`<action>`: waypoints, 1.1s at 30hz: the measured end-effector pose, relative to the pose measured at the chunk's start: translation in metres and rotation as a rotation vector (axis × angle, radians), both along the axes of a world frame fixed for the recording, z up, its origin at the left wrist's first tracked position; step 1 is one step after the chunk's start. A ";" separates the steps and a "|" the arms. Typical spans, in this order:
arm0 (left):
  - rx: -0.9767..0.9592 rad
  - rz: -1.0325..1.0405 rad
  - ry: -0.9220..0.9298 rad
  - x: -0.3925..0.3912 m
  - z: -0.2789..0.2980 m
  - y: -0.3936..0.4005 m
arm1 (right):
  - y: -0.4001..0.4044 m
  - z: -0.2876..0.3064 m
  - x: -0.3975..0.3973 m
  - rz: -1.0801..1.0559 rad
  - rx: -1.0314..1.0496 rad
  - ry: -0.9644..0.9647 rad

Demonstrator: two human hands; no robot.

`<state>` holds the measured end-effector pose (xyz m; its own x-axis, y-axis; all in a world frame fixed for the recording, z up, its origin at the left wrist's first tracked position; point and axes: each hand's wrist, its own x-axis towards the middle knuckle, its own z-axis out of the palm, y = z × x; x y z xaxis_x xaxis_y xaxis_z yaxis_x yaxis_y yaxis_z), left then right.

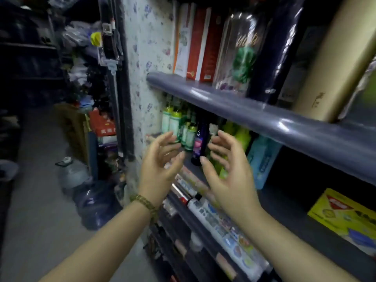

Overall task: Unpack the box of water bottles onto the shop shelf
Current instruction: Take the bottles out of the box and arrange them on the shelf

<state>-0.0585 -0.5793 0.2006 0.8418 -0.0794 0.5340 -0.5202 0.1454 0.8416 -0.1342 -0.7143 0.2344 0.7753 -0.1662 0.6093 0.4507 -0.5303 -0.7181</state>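
- Both hands raised in front of a shop shelf, palms facing each other, nothing between them.
- Left hand: fingers spread & loosely bent, holding nothing; braided wristband on the wrist.
- Right hand: fingers loosely curved, thumb apart, also holding nothing.
- Hands are near each other but not touching; both hover just short of the middle shelf's goods.
- Behind the hands, middle level: green-capped bottles packed at the left end, a dark bottle w/ purple label beside them, lime-green bottles to the right, then a light-blue box.
- Further right, same level: yellow box lying flat, well apart from the bottles.
- Upper level, above a grey plastic-covered shelf edge: upright red & white boxes, a clear bottle w/ green print, a tan cardboard tube leaning at far right.
- Below the hands: long printed rolls lying along the lower shelf front.
- Floor, left of the shelving: big water jugs, one pale w/ a white cap, one dark blue lying in front of it; a cardboard carton stands further back in the aisle.
- Cannot tell which item, if any, is the task's box of water bottles; no such box is in hand.
- Floral paper covers the shelf's side wall.
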 end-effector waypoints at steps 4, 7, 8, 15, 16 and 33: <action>0.078 0.089 0.117 -0.031 -0.094 0.039 | 0.023 -0.090 -0.004 0.127 0.058 0.166; 0.066 0.198 0.284 -0.059 -0.170 0.074 | 0.048 -0.162 -0.011 0.210 0.085 0.288; 0.066 0.240 0.342 -0.067 -0.196 0.085 | 0.056 -0.190 -0.013 0.237 0.099 0.332; 0.097 0.559 0.745 -0.155 -0.383 0.155 | 0.120 -0.396 -0.052 0.388 0.146 0.749; 0.101 0.600 0.795 -0.168 -0.407 0.161 | 0.129 -0.425 -0.060 0.398 0.150 0.809; 0.109 1.057 1.373 -0.277 -0.791 0.188 | 0.185 -0.820 -0.131 0.162 0.134 1.291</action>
